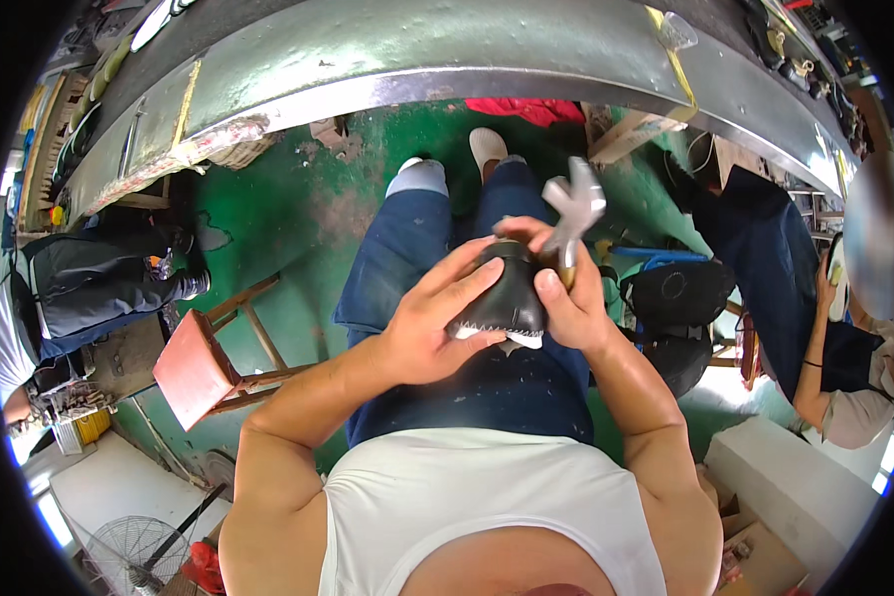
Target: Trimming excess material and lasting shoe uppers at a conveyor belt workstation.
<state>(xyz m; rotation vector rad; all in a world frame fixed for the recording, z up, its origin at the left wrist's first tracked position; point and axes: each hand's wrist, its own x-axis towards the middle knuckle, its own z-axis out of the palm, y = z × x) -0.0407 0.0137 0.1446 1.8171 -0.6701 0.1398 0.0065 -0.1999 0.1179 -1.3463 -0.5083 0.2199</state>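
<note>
Above my lap I hold a black leather shoe upper point(515, 290), rounded, with a jagged, pale-stitched lower edge and a bit of white under it. My left hand point(429, 320) wraps its left side, fingers over the top and thumb along the lower edge. My right hand point(578, 298) is closed round the handle of a claw hammer point(574, 204), most of that handle hidden by my fingers. Its metal head points up and away from me, slightly blurred. Some right fingers reach behind the upper's far end; whether they press on it I cannot tell.
A metal-topped workbench point(368, 60) spans the far side. At left stand a reddish wooden stool point(197, 370) and a wire fan point(134, 556). A person in dark trousers point(99, 283) sits farther left; another person point(765, 268) at right holds a shoe. A black bag point(677, 298) is nearby.
</note>
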